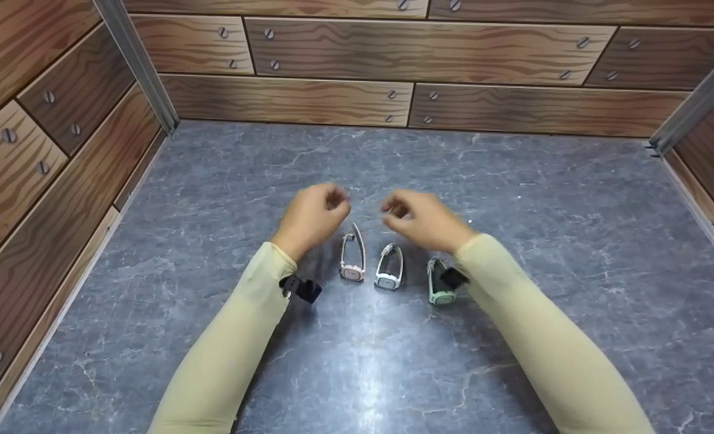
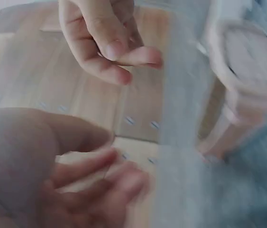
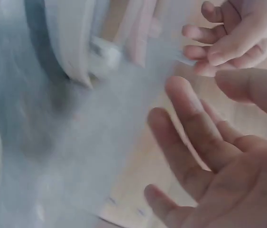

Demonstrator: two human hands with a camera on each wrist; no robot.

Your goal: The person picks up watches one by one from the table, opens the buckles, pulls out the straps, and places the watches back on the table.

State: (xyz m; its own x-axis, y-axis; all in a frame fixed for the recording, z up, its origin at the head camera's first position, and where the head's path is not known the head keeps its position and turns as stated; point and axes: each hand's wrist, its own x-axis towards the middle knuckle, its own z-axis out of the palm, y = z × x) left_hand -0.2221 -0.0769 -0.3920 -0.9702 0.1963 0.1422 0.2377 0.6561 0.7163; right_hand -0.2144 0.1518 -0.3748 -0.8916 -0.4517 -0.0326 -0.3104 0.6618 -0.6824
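Three wristwatches stand on edge in a row on the grey marble tabletop point(image 1: 513, 199): a pink one point(image 1: 352, 256), a white one point(image 1: 389, 268) and a pale green one point(image 1: 440, 283). My left hand point(image 1: 331, 204) hovers just behind and left of the pink watch, its fingers loosely curled and holding nothing. My right hand point(image 1: 397, 211) hovers behind the white watch, also relaxed and empty. The two hands face each other a little apart. In the left wrist view the pink watch point(image 2: 247, 71) is blurred at the right. The right wrist view shows the white watch point(image 3: 71, 38) close by.
Wood-pattern panels point(image 1: 393, 60) wall the table at the back and on both sides, with metal corner posts point(image 1: 140, 66). A black camera strap point(image 1: 301, 288) sits on each wrist; the right one partly hides the green watch.
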